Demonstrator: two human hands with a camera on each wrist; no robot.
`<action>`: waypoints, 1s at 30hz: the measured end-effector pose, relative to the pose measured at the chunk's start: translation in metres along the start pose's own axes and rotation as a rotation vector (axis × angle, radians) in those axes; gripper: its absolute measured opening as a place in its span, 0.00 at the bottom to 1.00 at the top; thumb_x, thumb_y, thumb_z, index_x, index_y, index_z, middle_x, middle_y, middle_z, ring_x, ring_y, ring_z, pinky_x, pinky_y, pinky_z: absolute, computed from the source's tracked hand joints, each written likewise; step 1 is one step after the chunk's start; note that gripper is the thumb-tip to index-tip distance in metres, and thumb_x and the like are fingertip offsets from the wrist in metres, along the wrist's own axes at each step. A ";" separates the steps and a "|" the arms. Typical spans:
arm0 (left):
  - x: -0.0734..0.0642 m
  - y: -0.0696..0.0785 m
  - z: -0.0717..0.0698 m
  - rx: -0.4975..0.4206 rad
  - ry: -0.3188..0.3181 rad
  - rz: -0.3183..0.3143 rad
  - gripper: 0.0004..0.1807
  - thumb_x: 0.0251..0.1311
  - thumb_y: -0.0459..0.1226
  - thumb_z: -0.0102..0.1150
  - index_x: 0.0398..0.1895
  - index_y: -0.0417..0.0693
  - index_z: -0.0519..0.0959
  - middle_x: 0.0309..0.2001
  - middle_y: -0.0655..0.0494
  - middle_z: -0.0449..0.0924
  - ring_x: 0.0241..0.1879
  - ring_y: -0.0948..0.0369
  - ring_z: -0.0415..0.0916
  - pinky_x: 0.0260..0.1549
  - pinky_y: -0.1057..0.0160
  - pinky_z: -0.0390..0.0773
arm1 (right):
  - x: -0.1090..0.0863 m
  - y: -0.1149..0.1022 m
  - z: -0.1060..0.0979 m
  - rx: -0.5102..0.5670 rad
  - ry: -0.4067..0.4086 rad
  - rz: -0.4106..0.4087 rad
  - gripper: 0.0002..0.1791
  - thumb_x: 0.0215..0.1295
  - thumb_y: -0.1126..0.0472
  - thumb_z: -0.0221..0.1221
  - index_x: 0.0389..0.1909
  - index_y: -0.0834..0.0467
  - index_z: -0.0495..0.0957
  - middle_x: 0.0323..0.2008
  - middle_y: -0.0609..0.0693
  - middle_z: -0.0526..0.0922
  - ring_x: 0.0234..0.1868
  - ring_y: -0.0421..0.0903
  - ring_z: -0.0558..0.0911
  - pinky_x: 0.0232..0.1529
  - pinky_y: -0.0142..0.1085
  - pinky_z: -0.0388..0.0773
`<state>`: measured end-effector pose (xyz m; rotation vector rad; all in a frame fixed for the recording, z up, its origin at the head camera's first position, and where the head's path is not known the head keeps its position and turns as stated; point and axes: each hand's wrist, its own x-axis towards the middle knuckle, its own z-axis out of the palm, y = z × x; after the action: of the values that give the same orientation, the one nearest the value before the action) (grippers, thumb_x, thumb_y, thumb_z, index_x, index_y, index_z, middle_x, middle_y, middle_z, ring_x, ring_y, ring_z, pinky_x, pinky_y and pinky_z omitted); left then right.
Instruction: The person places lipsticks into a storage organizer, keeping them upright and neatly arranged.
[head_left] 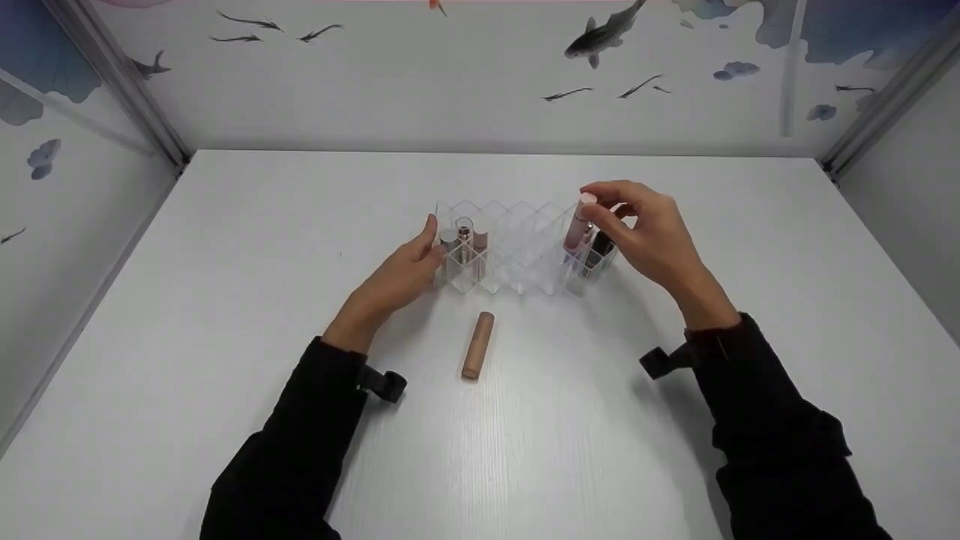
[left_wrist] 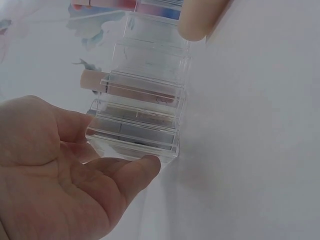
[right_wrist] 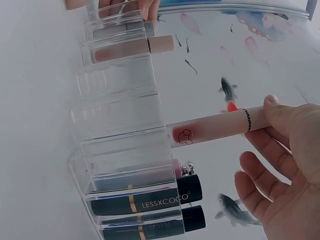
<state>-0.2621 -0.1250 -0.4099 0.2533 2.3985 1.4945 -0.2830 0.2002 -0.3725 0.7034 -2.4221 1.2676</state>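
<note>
A clear lipstick organizer [head_left: 525, 251] with a zigzag rim stands on the table. My left hand [head_left: 397, 277] grips its left end, thumb on one side and fingers on the other. Between thumb and fingertips, my right hand [head_left: 649, 232] pinches the pale pink cap of a lip gloss tube [right_wrist: 215, 126]. The tube's lower end is at the top of a compartment near the right end in the right wrist view. Dark LESSXCOCO lipsticks [right_wrist: 155, 200] fill slots beside it. Several tubes [head_left: 465, 244] stand in the left-end slots.
A brown tube [head_left: 478, 346] lies on the white table [head_left: 547, 450] in front of the organizer. Behind stands a wall panel [head_left: 465, 90] printed with fish, with side panels left and right. Small dark wrist cameras [head_left: 386, 386] sit on both sleeves.
</note>
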 end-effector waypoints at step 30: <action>0.000 0.001 0.000 0.007 0.014 -0.004 0.36 0.81 0.47 0.34 0.83 0.50 0.35 0.82 0.51 0.36 0.80 0.55 0.37 0.76 0.54 0.46 | 0.001 0.018 0.007 -0.139 -0.211 0.052 0.14 0.72 0.55 0.63 0.49 0.60 0.86 0.47 0.54 0.85 0.49 0.54 0.75 0.48 0.45 0.69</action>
<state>-0.2617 -0.1248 -0.4089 0.2397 2.4143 1.4908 -0.2946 0.2026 -0.3882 0.7735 -2.6833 1.0788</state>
